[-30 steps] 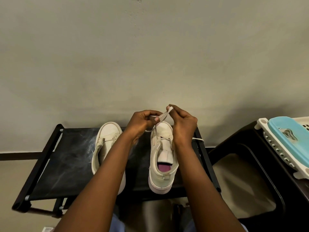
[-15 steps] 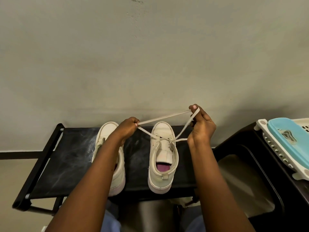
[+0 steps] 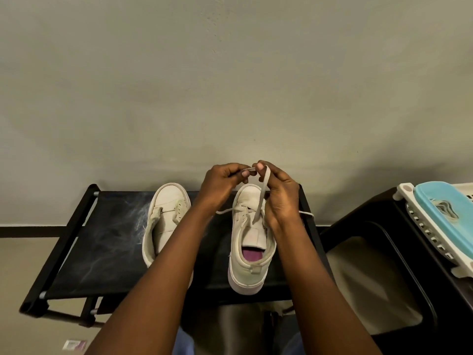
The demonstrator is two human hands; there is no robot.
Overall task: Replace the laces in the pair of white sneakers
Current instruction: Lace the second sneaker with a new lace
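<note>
Two white sneakers stand on a black rack point(image 3: 97, 242), toes toward the wall. The right sneaker point(image 3: 249, 254) has a white lace point(image 3: 260, 193) threaded through its front eyelets. My left hand point(image 3: 222, 184) and my right hand point(image 3: 277, 193) meet above its toe, each pinching the lace between thumb and fingers. One strand runs from my right hand's fingers down to the eyelets. Loose lace ends trail out to both sides of the shoe. The left sneaker point(image 3: 163, 216) has only one thin lace bar across its front eyelets; my left forearm covers its heel.
A grey wall rises just behind the rack. To the right stands a dark bin point(image 3: 371, 272) with a pale liner, and a white basket with a blue lid point(image 3: 445, 213) on its far edge. A small packet point(image 3: 74, 345) lies on the floor at lower left.
Half a second ago my hands were spread apart, pulling the lace taut to both sides. They have come back together above the right sneaker's toe, still pinching the lace.
</note>
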